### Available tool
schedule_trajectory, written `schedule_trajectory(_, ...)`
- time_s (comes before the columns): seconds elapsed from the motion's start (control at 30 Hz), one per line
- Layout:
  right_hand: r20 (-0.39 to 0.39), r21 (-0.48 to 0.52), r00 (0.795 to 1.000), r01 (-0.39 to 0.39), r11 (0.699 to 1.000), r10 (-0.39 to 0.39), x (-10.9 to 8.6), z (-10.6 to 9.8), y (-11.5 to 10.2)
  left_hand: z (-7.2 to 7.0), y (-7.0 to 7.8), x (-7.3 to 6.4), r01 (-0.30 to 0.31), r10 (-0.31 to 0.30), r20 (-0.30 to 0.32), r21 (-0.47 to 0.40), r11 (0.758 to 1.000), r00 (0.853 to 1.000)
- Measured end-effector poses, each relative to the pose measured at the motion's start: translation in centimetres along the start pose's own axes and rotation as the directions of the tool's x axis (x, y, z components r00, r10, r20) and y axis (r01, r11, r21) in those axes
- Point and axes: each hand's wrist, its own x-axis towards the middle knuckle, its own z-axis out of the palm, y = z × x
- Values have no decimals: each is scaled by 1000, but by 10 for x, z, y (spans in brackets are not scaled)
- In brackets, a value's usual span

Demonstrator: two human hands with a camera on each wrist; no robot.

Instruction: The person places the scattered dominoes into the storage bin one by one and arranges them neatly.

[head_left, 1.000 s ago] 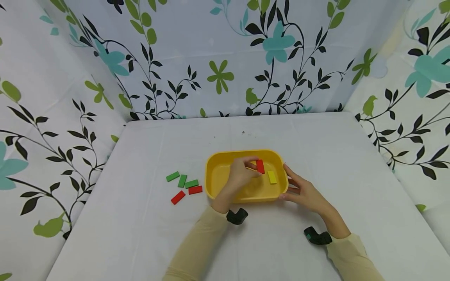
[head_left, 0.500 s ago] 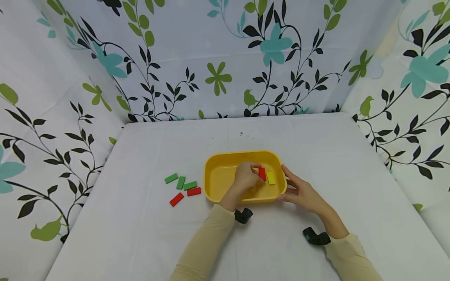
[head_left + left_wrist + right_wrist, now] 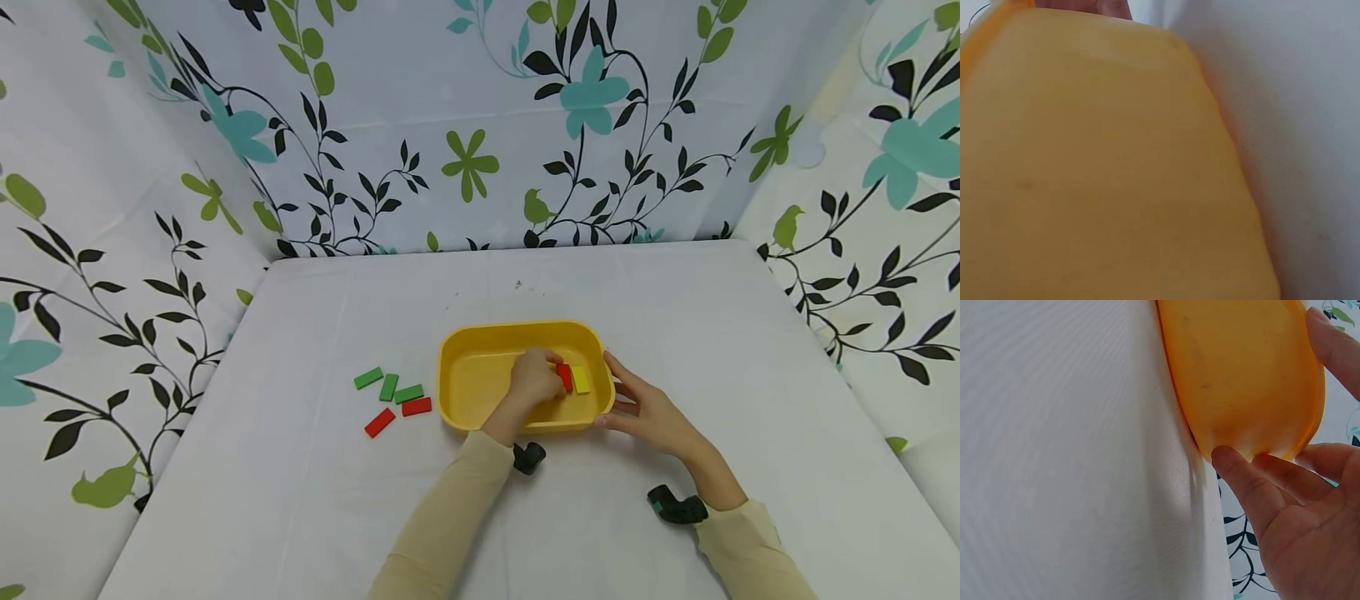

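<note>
Inside the yellow plastic tray (image 3: 480, 330), my left hand (image 3: 534, 379) pinches a red block (image 3: 565, 377) down near the bottom. Just to the right of it, a yellow block (image 3: 581, 380) stands almost parallel. My right hand (image 3: 652, 414) holds the tray's right end, thumb at the near corner and fingers along the end wall. The right wrist view shows the fingertips (image 3: 1225, 459) against the tray's outer wall (image 3: 1247, 381). In the left wrist view, the tray wall (image 3: 1110, 156) fills most of the picture and hides the left fingers and the blocks.
Left of the tray on the white tabletop (image 3: 315, 500) lie a green block (image 3: 368, 377), two more green blocks and two red ones, including a red block (image 3: 380, 422). A leaf-patterned curtain (image 3: 420, 100) encloses the table's back and sides.
My left hand has brought the red block rightward and toward the near side of the tray, close to the yellow block. The right hand stays at the tray's end.
</note>
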Motion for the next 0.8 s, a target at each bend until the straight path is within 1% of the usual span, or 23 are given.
schedule_trajectory(0.37, 0, 6, 1000, 2, 1000, -2, 0, 0, 0, 2, 1, 2, 6, -7, 5, 69, 998, 1000)
schedule_trajectory(0.6, -3, 9, 1000, 14, 1000, -14, -1, 0, 1, 3, 1, 0, -18, 18, 3, 89, 996, 1000)
schedule_trajectory(0.8, -4, 6, 1000, 17, 1000, -17, 0, 0, 2, 2, 0, 0, -69, 70, -4, 143, 987, 998)
